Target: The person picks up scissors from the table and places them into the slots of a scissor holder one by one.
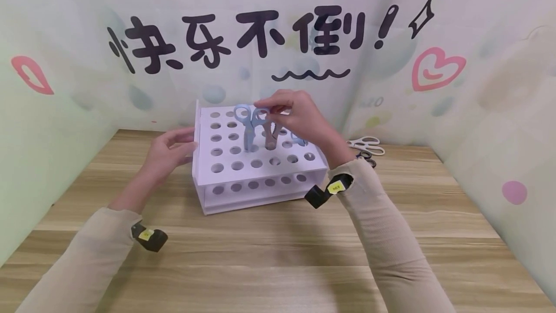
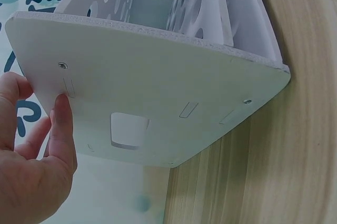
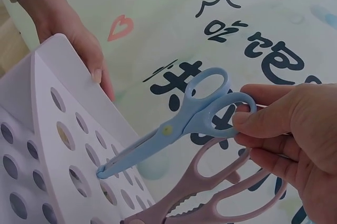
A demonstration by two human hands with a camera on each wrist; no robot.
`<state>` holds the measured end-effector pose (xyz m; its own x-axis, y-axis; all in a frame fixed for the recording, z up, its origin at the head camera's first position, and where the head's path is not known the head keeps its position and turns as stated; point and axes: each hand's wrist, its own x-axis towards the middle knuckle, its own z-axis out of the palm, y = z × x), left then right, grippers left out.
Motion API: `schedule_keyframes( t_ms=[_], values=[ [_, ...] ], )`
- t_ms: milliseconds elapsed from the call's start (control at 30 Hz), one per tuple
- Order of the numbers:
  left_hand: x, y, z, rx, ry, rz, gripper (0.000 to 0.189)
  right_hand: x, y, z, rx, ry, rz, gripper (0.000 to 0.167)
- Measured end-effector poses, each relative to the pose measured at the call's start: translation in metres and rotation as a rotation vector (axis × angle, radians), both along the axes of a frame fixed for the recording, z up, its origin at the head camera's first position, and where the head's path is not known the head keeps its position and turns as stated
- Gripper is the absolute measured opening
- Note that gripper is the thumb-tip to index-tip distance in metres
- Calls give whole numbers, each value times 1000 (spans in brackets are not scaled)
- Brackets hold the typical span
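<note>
With its thumb and fingertips, my right hand (image 1: 295, 112) pinches one handle loop of the light blue scissors (image 3: 171, 129). The closed blades point down, their tip right at a hole in the white rack (image 1: 226, 174). Just beside them, brownish-pink scissors (image 3: 152, 211) with a serrated inner grip stand in another hole. My left hand (image 1: 171, 151) rests against the rack's left side panel (image 2: 152, 77); in the left wrist view its thumb touches the panel face and a finger lies at the edge. More light blue scissors (image 1: 299, 139) stand in the rack, partly hidden behind my right wrist.
White-handled scissors (image 1: 369, 146) and dark-handled scissors (image 1: 367, 159) lie on the wooden table (image 1: 243, 260) to the right, partly hidden by my right arm. A printed cloth wall (image 1: 243, 81) stands close behind the rack, and side walls flank the table.
</note>
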<state>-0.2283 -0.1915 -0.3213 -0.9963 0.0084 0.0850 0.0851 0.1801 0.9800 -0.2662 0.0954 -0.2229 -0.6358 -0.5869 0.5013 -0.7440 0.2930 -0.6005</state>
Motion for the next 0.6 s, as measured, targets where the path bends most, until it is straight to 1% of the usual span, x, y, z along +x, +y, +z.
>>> schedule_keyframes(
  t_ms=[233, 433, 600],
  values=[
    [1, 0, 1, 10, 3, 0, 54, 0, -7, -2, -7, -30, -10, 30],
    [2, 1, 2, 17, 11, 0, 53, -2, -12, -2, -10, -7, -2, 29],
    [2, 2, 2, 13, 8, 3, 52, -2, -18, -1, 0, -5, -7, 30]
  ],
)
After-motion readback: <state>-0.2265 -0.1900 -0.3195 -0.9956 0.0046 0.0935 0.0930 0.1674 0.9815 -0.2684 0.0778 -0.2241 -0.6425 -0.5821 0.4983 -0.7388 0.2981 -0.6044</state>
